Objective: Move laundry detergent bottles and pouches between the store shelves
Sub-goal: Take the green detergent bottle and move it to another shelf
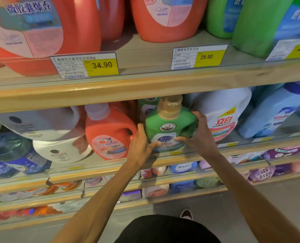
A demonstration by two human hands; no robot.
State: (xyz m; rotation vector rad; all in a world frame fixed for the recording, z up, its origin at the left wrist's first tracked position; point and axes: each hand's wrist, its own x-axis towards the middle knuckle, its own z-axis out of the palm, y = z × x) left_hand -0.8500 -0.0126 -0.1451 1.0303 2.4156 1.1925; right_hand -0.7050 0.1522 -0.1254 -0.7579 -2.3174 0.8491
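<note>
A green detergent bottle (pixel 169 125) with a tan cap stands upright at the front of the middle shelf (pixel 207 155). Both of my hands grip it. My left hand (pixel 142 142) presses its lower left side, thumb on the front label. My right hand (pixel 198 132) wraps its right side at the handle. An orange bottle (pixel 109 134) stands right beside it on the left, and a white bottle (pixel 222 116) leans on the right. Another green bottle (pixel 146 106) shows behind it.
The upper shelf (pixel 145 85) carries big orange bottles (pixel 165 18) and green bottles (pixel 257 23) with yellow price tags (pixel 101 66). White jugs (pixel 46 123) lie at the left, a blue bottle (pixel 275 113) at the right. Pouches (pixel 282 151) fill the lower shelves.
</note>
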